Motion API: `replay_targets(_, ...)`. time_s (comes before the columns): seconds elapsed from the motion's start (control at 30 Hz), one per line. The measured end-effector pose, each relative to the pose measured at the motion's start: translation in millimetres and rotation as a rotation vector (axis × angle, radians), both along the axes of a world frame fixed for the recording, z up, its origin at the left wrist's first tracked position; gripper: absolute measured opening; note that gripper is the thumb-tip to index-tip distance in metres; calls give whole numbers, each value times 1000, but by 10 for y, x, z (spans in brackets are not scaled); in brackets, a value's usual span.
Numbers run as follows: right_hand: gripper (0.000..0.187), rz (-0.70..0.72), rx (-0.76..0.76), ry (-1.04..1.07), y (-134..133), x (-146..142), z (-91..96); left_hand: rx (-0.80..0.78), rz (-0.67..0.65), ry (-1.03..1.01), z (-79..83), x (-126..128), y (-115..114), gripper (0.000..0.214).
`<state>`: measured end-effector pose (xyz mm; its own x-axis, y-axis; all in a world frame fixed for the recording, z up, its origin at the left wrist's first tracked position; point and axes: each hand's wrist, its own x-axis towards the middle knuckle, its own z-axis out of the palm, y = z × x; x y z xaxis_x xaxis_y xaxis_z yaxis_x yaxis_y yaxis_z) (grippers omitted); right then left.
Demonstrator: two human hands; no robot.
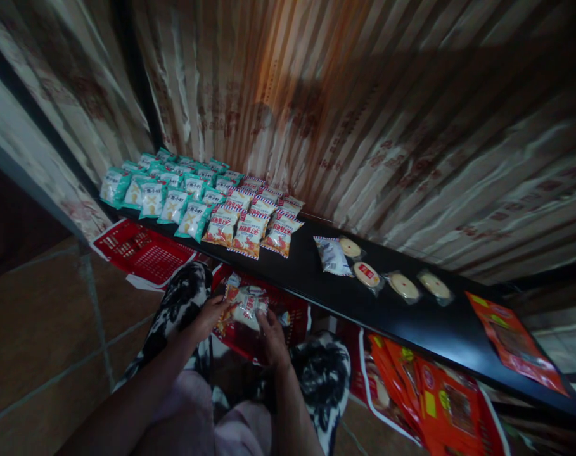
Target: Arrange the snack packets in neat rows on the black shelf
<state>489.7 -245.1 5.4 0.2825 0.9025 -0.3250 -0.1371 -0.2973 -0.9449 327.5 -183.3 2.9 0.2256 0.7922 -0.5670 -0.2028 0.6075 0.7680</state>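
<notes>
My left hand [210, 316] and my right hand [272, 337] are over the red basket [296, 316] between my knees. Both close on the sides of small snack bags [246, 305], white and orange with red print; how many is unclear in the dim light. On the black shelf [297, 278] just beyond stand rows of matching orange-and-white snack bags [248, 234]. Left of those are many teal-and-white snack bags [192, 219], set close together in rows.
Farther right on the shelf lie a bag with its pale back up [332, 256], several round wrapped flat cakes [404, 287] and an orange packet [513, 339]. Below are a red basket [147, 253] at left and one with orange packets [440, 399] at right. Wrinkled sheeting [387, 139] hangs behind.
</notes>
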Motion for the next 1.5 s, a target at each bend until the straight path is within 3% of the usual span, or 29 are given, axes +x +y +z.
replay_targets(0.1, 54, 63, -73, 243, -15, -30, -5, -10, -14, 3, 7, 17, -18, 36)
replay_targets(0.37, 63, -262, -103, 305, 49, 14, -58, -40, -162, 31, 47, -22, -78, 36)
replay_targets(0.5, 59, -363, -101, 359, 66, 38, -89, -48, -227, 16, 37, 17, -124, 44)
replay_targets(0.67, 39, -320, -81, 488, 63, 9, -37, -53, -311, 17, 47, 23, -164, 53)
replay_targets(0.83, 40, -335, -77, 522, 63, 21, -78, -33, -419, 20, 47, 10, -193, 47)
replay_targets(1.03, 40, -331, -92, 499, 66, 56, -135, -16, -382, -2, 21, 27, -212, 44)
replay_targets(1.3, 44, -307, -71, 487, 82, 53, -136, -22, -290, -37, -13, 59, -194, 61)
replay_targets(1.5, 37, -203, -33, 374, 73, 7, -141, 62, -381, -40, 114, 51, -200, 57)
